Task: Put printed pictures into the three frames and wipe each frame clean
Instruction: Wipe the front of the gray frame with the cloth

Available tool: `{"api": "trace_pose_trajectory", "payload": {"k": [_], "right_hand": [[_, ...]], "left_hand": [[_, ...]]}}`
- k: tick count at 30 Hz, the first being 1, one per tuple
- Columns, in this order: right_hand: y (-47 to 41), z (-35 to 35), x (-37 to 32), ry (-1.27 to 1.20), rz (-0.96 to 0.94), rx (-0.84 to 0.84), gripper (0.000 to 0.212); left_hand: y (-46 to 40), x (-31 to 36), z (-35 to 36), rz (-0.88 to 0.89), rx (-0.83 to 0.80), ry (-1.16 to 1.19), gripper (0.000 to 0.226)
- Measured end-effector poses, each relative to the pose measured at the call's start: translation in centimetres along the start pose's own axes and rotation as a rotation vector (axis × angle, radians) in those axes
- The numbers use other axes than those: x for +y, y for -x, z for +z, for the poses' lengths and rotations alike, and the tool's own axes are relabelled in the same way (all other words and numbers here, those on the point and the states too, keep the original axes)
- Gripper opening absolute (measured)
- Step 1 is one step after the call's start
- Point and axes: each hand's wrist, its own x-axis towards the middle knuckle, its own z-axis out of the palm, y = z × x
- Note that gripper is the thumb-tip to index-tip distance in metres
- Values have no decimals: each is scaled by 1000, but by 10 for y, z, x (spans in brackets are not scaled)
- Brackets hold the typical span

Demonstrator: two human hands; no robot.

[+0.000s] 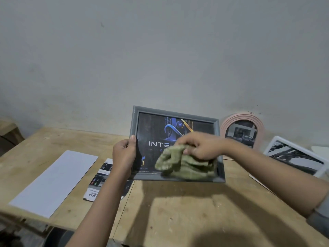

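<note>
left hand (124, 154) grips grey frame (175, 179) by its left edge, held tilted above table (178, 211); right hand (201, 147) clutches green cloth (185, 163) against the glass

A bare wooden bench (178, 207) carries a white sheet (53, 182) and a printed picture (99, 180) left of the left grip, a pink frame (229, 125) and white frame (320, 168) right of the right grip

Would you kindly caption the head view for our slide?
Left hand holds grey frame while right hand wipes its glass with green cloth.
</note>
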Motion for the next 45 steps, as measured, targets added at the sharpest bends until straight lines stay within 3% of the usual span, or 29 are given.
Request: {"api": "trace_pose_trajectory", "payload": {"k": [6,10,12,15,21,27,30,32,34,36,41,45], "right_hand": [[-11,-31,-3,217,-62,647,45],[-26,2,19,541,29,481,74],[-27,23,26,621,-56,511,80],[-26,52,34,606,-211,604,83],[-6,101,35,561,-402,550,90],[1,111,24,366,-372,459,71],[3,89,10,167,-180,269,44],[3,66,2,34,-75,66,32],[2,42,-7,-24,-46,-14,26],[-2,19,-16,-36,-72,126,29],[-21,-15,-30,136,-197,757,51],[-48,7,-15,600,-109,694,76]], "left_hand": [[8,4,3,-11,-36,19,44],[17,11,13,-26,-46,83,40],[17,13,14,-48,-38,101,26],[9,10,8,-51,-21,94,24],[-4,12,-2,-63,16,104,41],[-7,11,-7,-39,53,48,41],[-3,9,-5,-53,44,56,39],[1,5,-2,-59,29,43,40],[1,-1,-1,-60,18,47,44],[2,-2,1,-59,13,70,42],[18,8,9,-48,-66,102,37],[24,13,19,14,-91,92,44]]}}
